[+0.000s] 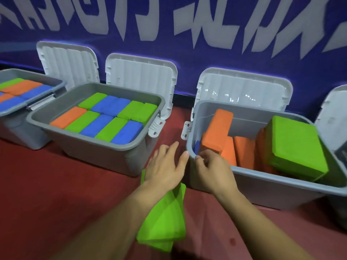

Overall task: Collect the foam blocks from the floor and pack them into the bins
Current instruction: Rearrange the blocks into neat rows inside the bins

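A green foam block lies on the red floor under my left forearm. My left hand hovers above it with fingers spread, holding nothing. My right hand has its fingers curled over the near left corner of the right bin. That bin holds several orange blocks standing loosely, a large green block tilted on top, and a sliver of a blue block. The middle bin is packed flat with green, blue and orange blocks.
A third bin at the far left is also filled with blocks. All the white lids stand open against the blue wall with white lettering. A narrow strip of red floor separates the middle and right bins. Another lid edge shows at the far right.
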Motion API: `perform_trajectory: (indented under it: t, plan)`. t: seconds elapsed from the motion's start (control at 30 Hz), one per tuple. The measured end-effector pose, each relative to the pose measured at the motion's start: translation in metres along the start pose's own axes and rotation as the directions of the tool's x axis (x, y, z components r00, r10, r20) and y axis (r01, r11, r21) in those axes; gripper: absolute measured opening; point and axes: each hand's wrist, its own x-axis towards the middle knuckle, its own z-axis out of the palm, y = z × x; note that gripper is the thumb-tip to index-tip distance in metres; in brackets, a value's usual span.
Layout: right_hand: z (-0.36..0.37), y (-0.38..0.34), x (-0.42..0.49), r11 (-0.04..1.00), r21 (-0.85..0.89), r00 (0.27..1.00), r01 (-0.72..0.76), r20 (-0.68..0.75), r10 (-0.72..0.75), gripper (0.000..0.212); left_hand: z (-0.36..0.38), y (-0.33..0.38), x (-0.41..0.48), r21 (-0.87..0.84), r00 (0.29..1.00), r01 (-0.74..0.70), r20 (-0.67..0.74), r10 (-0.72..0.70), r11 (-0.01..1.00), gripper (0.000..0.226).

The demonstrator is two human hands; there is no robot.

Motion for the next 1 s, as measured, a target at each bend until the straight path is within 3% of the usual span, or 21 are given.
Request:
perform_trajectory:
  t: [0.1,0.17,0.33,0.47,0.57,0.7,0.8,0.9,1.0]
  plan:
    - [-0.013,0.013,0.013,0.998,0.011,0.982,-0.06,-0.18,0.061,0.031,0.012,0.032,0.017,0.001,0.985,-0.108,-0.132,0.108,0.994,0.081]
    - [-0.021,0.022,0.022,0.996,0.031,0.973,-0.085,-0.212,0.09,0.044,0.024,0.048,0.026,-0.006,0.98,-0.126,-0.158,0.124,0.992,0.079]
    - [-0.034,0.035,0.033,0.977,0.156,0.99,-0.143,0.013,0.143,0.058,0.057,0.071,0.038,-0.046,0.999,-0.042,0.016,0.043,0.998,0.086]
    - [-0.041,0.041,0.042,0.95,0.239,0.968,-0.199,0.197,0.154,0.059,0.067,0.075,0.047,-0.138,0.997,0.014,0.074,-0.003,0.99,0.061]
    - [-0.047,0.042,0.049,0.901,0.332,0.95,-0.279,0.233,0.208,0.058,0.068,0.078,0.048,-0.202,0.998,0.023,0.064,-0.01,0.979,0.058]
    - [-0.047,0.045,0.053,0.854,0.457,0.968,-0.249,0.131,0.213,0.056,0.072,0.08,0.051,-0.296,1.0,-0.011,0.012,0.015,0.955,0.072]
    - [-0.046,0.041,0.052,0.838,0.511,0.977,-0.192,0.015,0.215,0.058,0.072,0.085,0.047,-0.432,0.995,-0.096,-0.032,0.091,0.897,0.067]
    - [-0.047,0.033,0.053,0.815,0.556,0.969,-0.164,-0.066,0.24,0.064,0.059,0.091,0.045,-0.554,0.992,-0.121,-0.105,0.076,0.824,0.077]
    - [-0.05,0.025,0.054,0.857,0.505,0.97,-0.104,-0.137,0.199,0.05,0.033,0.091,0.043,-0.642,0.977,-0.174,-0.206,0.051,0.747,0.079]
